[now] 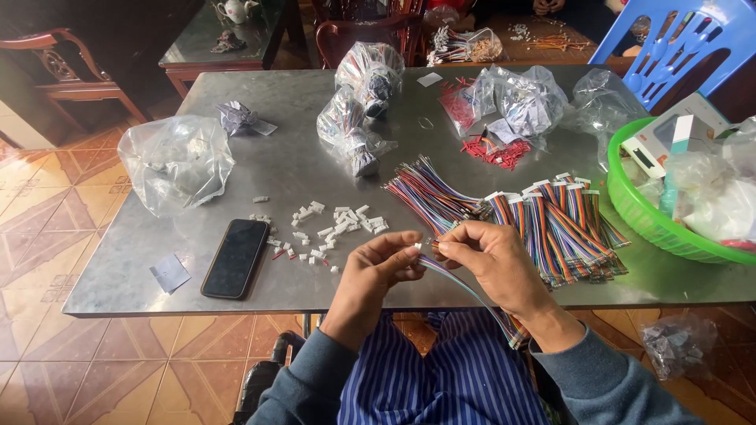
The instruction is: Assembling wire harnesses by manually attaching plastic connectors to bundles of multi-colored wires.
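Hands meet above the near edge of the metal table (142, 275): the left hand (376, 267) pinches a small white connector (416, 247) between its fingertips, and the right hand (492, 264) grips a thin bundle of coloured wires (461, 285) that trails down past the wrist toward the lap. Just beyond the hands lie one scatter of loose white connectors (335, 228), too many to count, and two heaps of rainbow wire sets (551, 224); one black phone (235, 257) lies to the left, and one green basket (638, 212) stands at the right.
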